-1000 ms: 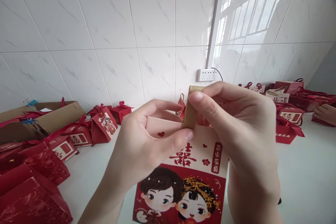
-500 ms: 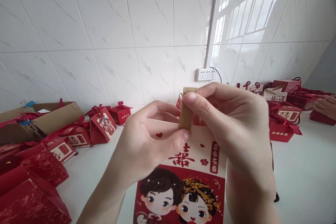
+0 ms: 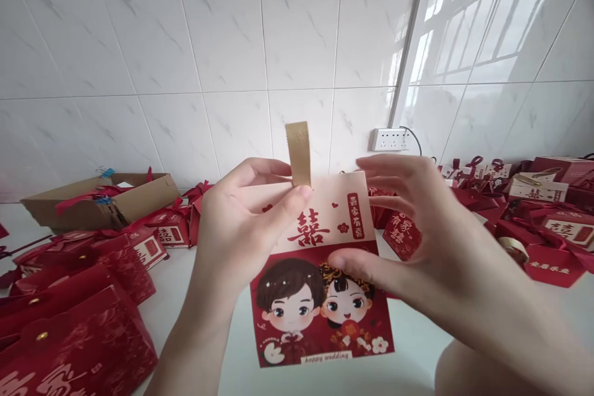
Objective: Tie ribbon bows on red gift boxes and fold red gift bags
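A red and pink paper wedding gift bag (image 3: 320, 303), printed with two cartoon figures and "happy wedding", hangs upright in front of me. From its top edge rises a gold ribbon loop (image 3: 299, 151). My left hand (image 3: 253, 223) pinches the top edge at the foot of this ribbon, thumb in front and fingers behind. Around the bag's right side is my right hand (image 3: 413, 229), its fingers spread apart. The right thumb lies across the front of the printed face; whether it presses on the paper I cannot tell.
Red gift boxes (image 3: 93, 334) crowd the white table on the left, near an open cardboard box (image 3: 134, 198) with ribbons. More red boxes (image 3: 552, 260) stand on the right. A white power strip (image 3: 392, 139) is fixed to the tiled wall behind.
My right hand has let go of the gold ribbon and moved down to the bag's right side, opening. The ribbon loop stands free above my left thumb. The view has shifted left.
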`<state>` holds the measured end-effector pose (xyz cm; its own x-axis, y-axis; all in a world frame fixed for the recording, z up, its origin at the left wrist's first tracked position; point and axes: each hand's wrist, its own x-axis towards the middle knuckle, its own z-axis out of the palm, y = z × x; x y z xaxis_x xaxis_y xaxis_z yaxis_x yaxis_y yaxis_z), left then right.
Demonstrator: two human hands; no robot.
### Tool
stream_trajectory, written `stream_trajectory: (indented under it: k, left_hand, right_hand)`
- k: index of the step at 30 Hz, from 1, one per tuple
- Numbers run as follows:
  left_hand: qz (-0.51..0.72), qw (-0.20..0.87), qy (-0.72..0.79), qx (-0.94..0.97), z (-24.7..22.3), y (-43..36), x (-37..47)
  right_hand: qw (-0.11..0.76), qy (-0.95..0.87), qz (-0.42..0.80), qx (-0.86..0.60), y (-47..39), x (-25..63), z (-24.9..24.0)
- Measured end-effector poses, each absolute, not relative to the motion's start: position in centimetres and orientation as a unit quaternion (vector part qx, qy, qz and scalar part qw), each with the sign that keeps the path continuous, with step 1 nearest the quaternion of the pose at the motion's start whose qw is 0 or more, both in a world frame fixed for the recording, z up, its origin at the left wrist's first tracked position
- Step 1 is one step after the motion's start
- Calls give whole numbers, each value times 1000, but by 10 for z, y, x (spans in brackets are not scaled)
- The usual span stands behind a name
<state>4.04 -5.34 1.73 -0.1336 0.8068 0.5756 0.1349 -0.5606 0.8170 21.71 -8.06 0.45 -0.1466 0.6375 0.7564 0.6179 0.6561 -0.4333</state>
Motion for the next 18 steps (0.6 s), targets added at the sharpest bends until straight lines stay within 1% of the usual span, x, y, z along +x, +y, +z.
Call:
stream_trajectory:
  k: [3,7,9,12,13,14,16,18]
  left_hand:
    - [644,248,379,617,16,-58,44]
    - [632,228,374,639,16,-61,46]
    - [633,208,378,643,15,-61,46]
    - [637,187,384,642,15,-59,45]
    - [639,186,384,640,15,-59,45]
    - [642,185,383,638,15,-58,44]
    - [651,186,381,630,15,-58,43]
    - [660,184,381,621,16,-58,43]
  right_hand:
    - [481,-775,-2,-409,-75,208,6]
    - [495,-756,-2,-428,-68,201,9]
    - [551,-707,-49,-439,-66,200,9]
    - [654,-586,-166,-450,-64,202,9]
    - [677,-554,-187,-448,-64,204,10]
    - [688,-539,-188,-447,-65,206,10]
    - [688,-554,-147,-446,-68,211,11]
    - [656,-610,-74,-439,-71,216,11]
